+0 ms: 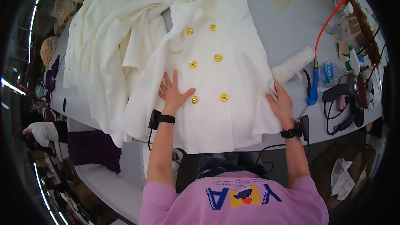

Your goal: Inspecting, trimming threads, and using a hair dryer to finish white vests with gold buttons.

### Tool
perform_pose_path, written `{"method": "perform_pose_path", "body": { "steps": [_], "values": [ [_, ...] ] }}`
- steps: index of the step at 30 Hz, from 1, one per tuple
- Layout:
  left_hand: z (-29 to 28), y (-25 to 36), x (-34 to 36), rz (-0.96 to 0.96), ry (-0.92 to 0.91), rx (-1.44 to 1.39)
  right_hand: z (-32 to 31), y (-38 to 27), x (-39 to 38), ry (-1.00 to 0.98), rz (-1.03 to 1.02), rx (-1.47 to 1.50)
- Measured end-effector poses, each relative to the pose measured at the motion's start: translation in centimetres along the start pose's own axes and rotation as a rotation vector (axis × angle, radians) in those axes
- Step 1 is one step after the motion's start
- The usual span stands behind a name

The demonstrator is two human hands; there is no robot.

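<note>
At a grey table point(291, 21), a left hand point(173, 95) lies spread and empty on a white, gold-buttoned garment point(208, 79); the right hand point(283, 105), half-curled, meets its right edge, grip unclear.

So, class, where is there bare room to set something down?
Bare grey tabletop lies between the spread garment, yellow ring and white bundle. Crowded: left, under piled garments; right, around the blue air gun and spray bottle.
</note>
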State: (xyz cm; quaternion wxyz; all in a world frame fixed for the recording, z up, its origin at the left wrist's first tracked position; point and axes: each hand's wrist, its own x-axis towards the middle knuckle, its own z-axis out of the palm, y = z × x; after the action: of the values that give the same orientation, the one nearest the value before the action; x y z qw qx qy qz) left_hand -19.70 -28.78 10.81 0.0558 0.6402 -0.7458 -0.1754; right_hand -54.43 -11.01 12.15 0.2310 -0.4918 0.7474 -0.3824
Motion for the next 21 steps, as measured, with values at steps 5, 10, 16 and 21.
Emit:
{"method": "perform_pose_path", "body": {
  "steps": [5, 10, 16, 21],
  "values": [
    [-1.4, -0.4, -0.8, -0.012, -0.083, -0.089, 0.2, 1.1, 3.2, 0.138, -0.021, -0.328],
    [-2.0, -2.7, -2.3, 0.082, -0.198, -0.258, -0.5, 4.2, 4.6, 0.251, 0.082, -0.261],
    [-1.1, -3.5, -3.8, 0.262, -0.172, -0.305, -0.6, 4.9, 3.6, 0.363, 0.007, -0.145],
    [-1.9, -4.2, -8.0, 0.347, -0.171, -0.132, -0.2, 3.8, 2.7, 0.498, -0.140, -0.272]
  ]
}}
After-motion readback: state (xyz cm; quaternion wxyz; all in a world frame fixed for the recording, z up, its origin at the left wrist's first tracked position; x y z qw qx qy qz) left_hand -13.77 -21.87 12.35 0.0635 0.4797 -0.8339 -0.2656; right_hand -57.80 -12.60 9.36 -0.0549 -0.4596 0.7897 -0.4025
